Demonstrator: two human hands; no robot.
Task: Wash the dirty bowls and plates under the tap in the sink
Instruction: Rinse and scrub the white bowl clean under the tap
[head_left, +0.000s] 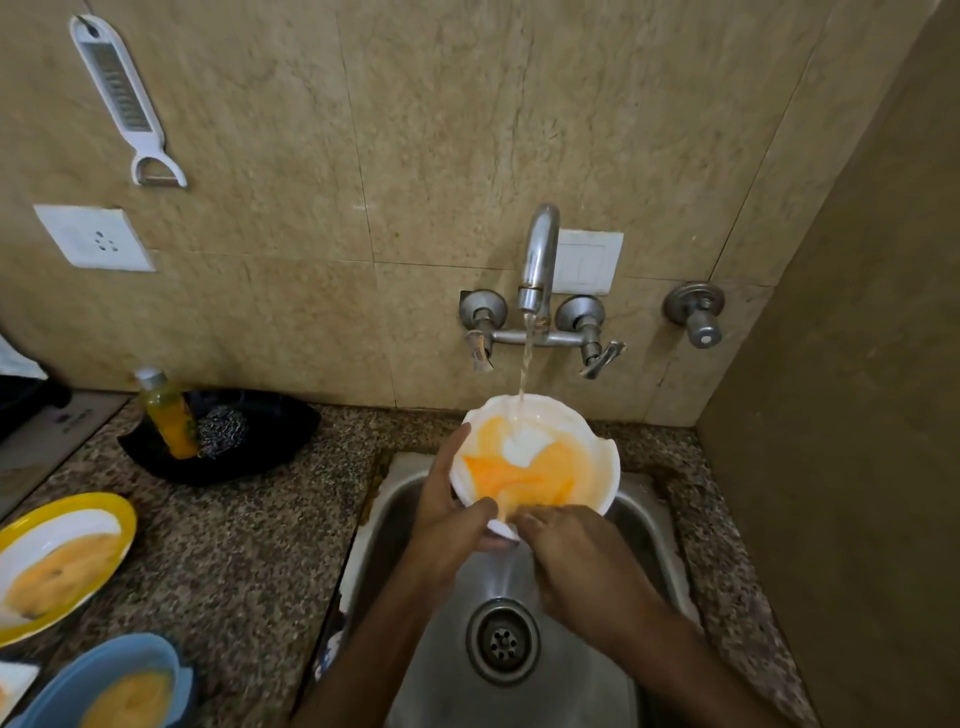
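A white bowl (540, 457) smeared with orange sauce is tilted over the steel sink (644, 525), right under the running tap (537, 260). Water lands on its far inner wall and has rinsed a white patch there. My left hand (447, 514) grips the bowl's left rim and underside. My right hand (576, 551) holds the near rim, with its fingers reaching into the bowl. On the counter at the left lie a yellow-rimmed plate (57, 561) and a blue bowl (109, 686), both coated in orange sauce.
A black dish (270, 431) behind the sink's left corner holds a yellow soap bottle (166, 415) and a steel scrubber (221, 431). Tap handles (595, 338) flank the spout. A brown panel (841, 415) closes off the right side. The drain (503, 640) sits below my hands.
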